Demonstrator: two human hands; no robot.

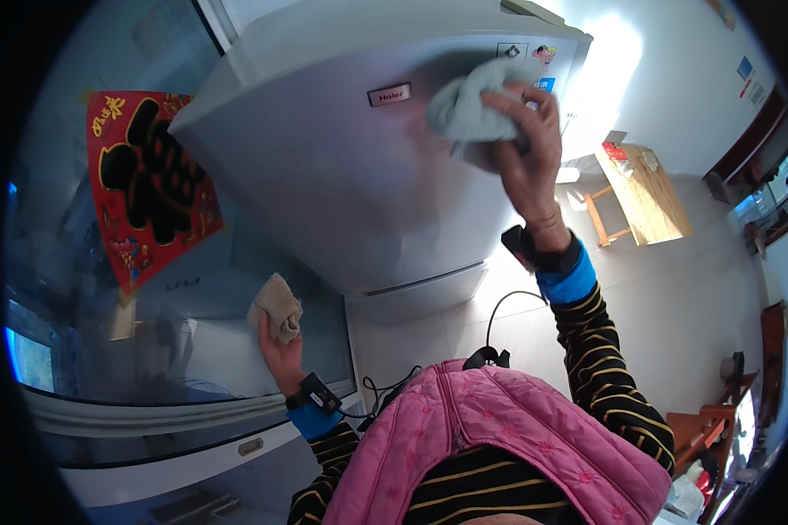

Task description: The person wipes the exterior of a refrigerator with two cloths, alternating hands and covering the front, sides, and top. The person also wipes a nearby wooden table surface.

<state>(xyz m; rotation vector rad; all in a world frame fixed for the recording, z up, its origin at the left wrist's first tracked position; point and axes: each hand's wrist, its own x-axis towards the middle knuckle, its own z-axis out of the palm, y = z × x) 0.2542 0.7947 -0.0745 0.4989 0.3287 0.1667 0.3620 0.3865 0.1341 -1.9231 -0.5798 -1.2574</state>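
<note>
My right hand presses a pale green-grey cloth against the upper door of a silver Haier refrigerator. The cloth lies to the right of the maker's badge and partly covers the stickers near the door's right edge. Some blur shows on this hand and cloth. Lower on the left, my left hand grips a folded beige cloth, held apart from the refrigerator in front of a glass panel. Both wrists wear dark strapped devices.
A red paper decoration bearing writing hangs on the glass panel at left. A wooden table stands beyond the refrigerator on the tiled floor. Black cables run near my waist. Wooden furniture is at lower right.
</note>
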